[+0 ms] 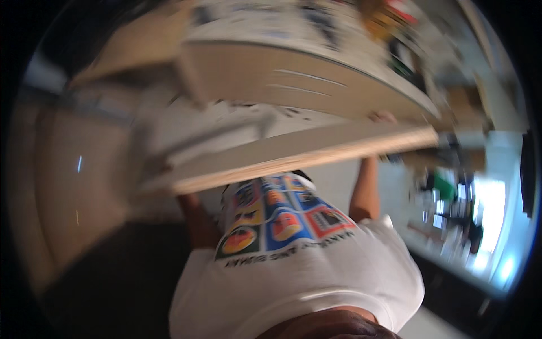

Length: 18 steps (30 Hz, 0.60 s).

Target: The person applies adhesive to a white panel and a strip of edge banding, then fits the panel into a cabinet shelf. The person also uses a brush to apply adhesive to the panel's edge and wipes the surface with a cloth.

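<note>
A long, thick wooden board [305, 148] lies across the front of my body at about waist height, its right end a little higher than its left in the picture. The fingers of my right hand [384, 117] curl over the board's far edge near its right end, and that forearm passes beneath it. At the left end my left hand [167, 168] grips the board. Most of that hand is hidden by the wood and smeared by motion.
Beyond the board stands a workbench [243, 70] with a cluttered top and two slots in its front panel. Small dark scraps [282, 108] litter the floor there. Wooden panels [73, 186] rise on the left; blurred shop goods and a bright window [490, 217] are on the right.
</note>
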{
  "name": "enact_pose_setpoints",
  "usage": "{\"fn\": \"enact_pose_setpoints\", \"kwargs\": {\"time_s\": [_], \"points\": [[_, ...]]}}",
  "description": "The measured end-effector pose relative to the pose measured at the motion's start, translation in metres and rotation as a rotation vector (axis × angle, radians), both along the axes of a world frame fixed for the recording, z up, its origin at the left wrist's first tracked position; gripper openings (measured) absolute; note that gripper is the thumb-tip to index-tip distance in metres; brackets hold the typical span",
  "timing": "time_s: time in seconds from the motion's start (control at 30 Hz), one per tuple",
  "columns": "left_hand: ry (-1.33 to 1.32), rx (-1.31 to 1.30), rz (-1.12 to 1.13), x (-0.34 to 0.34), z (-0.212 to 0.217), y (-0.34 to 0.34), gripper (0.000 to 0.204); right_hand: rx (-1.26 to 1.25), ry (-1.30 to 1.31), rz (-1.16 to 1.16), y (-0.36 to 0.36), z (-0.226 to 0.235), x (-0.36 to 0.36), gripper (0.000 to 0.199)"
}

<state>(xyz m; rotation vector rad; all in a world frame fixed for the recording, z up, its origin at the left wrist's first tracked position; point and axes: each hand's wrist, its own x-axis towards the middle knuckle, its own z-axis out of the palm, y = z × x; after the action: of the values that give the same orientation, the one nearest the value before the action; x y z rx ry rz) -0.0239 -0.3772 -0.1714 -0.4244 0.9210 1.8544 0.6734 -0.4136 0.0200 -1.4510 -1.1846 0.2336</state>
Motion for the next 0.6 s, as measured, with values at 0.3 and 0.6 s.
{"fn": "enact_pose_setpoints", "kwargs": {"time_s": [0.3, 0.6], "points": [[0.300, 0.084, 0.264, -0.034, 0.170, 0.045, 0.060, -0.001, 0.539, -0.473, -0.017, 0.007, -0.104, 0.029], [0.849, -0.165, -0.165, -0.016, 0.263, 0.063, 0.084, -0.007, 0.542, -0.637, -0.021, 0.056, -0.158, 0.045]]}}
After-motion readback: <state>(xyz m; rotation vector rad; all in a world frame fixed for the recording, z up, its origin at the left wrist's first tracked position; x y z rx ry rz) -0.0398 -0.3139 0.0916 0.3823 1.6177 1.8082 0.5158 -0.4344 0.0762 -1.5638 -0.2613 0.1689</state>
